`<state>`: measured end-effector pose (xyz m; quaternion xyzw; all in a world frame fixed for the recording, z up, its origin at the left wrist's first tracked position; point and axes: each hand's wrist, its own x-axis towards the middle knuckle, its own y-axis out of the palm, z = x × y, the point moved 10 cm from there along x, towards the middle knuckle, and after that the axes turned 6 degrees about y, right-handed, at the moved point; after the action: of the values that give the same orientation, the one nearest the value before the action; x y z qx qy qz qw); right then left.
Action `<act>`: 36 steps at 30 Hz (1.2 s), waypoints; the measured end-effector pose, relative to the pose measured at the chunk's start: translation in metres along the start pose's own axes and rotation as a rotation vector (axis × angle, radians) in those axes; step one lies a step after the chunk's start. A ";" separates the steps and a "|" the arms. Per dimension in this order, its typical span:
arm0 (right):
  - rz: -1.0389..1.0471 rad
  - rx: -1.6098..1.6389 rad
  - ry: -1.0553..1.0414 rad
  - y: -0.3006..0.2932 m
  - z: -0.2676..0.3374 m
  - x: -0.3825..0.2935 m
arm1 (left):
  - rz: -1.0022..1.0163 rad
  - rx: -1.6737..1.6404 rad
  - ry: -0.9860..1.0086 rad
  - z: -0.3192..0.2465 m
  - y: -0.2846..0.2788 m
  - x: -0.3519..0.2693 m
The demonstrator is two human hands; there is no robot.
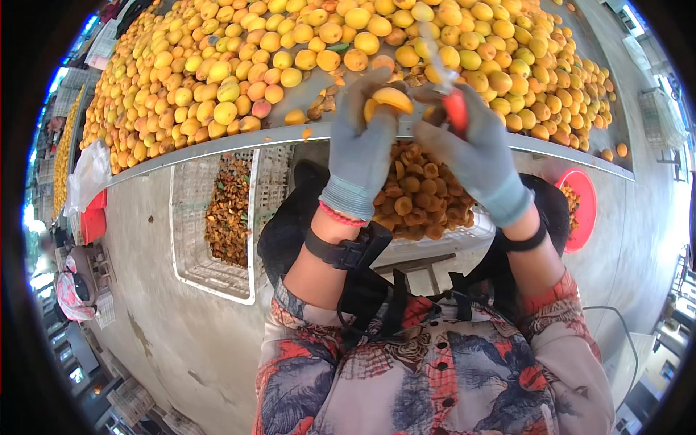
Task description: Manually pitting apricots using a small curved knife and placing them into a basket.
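My left hand (pixel 359 147), in a grey-blue knit glove, holds a cut apricot (pixel 393 99) just over the metal table's front rim (pixel 228 142). The fruit's halves are parted. My right hand (pixel 473 152), gloved alike, grips a small knife by its red handle (pixel 455 111). The knife's blade (pixel 429 46) points away from me and is blurred. Something orange shows near the right fingertips, too hidden to name. Below both hands, a white plastic crate (pixel 467 232) between my knees holds a heap of apricot halves (pixel 416 198).
Whole apricots (pixel 217 70) cover much of the table, with brownish scraps (pixel 323 102) near its rim. On the floor at left stands a white crate (pixel 187 244) of pits and scraps. A red basin (pixel 587 217) stands right; a plastic bag (pixel 89 174) hangs left.
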<state>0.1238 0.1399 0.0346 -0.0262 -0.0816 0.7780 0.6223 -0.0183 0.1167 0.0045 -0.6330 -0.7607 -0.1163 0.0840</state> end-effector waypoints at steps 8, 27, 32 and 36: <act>0.098 -0.039 0.257 0.015 -0.039 0.029 | 0.061 0.083 0.066 -0.006 0.003 -0.004; 0.025 0.646 0.032 -0.022 0.022 0.030 | 0.078 -0.280 -0.391 0.026 0.034 -0.017; 0.069 0.802 -0.003 0.002 0.022 0.039 | 0.080 -0.200 -0.308 0.015 0.033 -0.014; 0.076 0.663 -0.116 0.014 0.030 0.032 | 0.000 -0.165 -0.366 0.012 0.027 -0.018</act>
<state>0.0993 0.1659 0.0639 0.2188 0.1418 0.7850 0.5620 0.0113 0.1080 -0.0104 -0.6484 -0.7511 -0.0612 -0.1079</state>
